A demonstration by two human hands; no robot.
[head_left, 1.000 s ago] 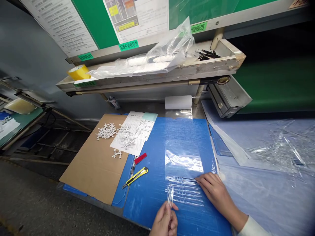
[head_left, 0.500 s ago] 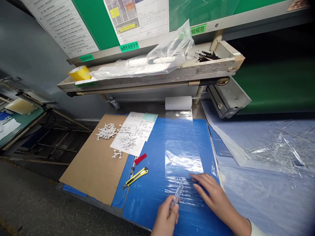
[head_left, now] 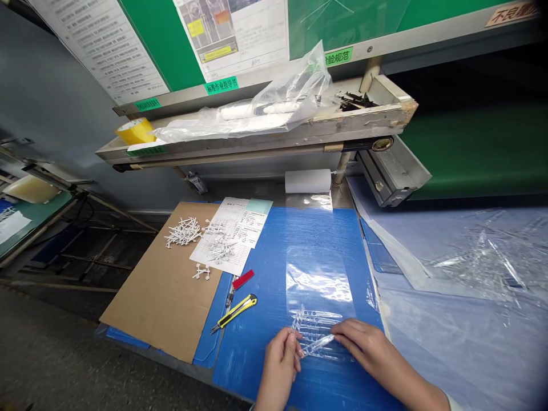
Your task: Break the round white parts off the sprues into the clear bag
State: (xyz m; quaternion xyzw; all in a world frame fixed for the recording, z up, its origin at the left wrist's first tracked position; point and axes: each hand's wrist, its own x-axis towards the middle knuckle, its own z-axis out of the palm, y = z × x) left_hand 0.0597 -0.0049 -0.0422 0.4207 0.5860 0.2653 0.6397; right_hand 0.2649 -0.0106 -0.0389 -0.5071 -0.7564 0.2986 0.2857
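Observation:
My left hand (head_left: pixel 280 357) is closed around a few slim clear plastic pieces (head_left: pixel 298 318), which stick up past the thumb. Between finger and thumb, my right hand (head_left: pixel 363 341) pinches the end of another clear plastic piece (head_left: pixel 319 344), slanting down to the left hand. Under and behind it, several similar clear pieces lie in a row on a strip of clear film (head_left: pixel 319 279). This film runs over the blue mat (head_left: pixel 252 354) from a white roll (head_left: pixel 307 181) at the back. How many pieces the left hand holds is hidden by its fingers.
Left of the film lie a yellow cutter knife (head_left: pixel 234 313), a red strip (head_left: pixel 243 279) and printed sheets (head_left: pixel 226 214). White plastic parts (head_left: pixel 183 232) are heaped on brown cardboard (head_left: pixel 158 308). Many clear pieces (head_left: pixel 483 257) lie at right. A wooden shelf (head_left: pixel 265 130) overhangs the back.
My right hand, earlier with fingers spread above the row, now grips the end of a clear piece. The left hand's pieces have tilted and fanned apart. The view has shifted slightly.

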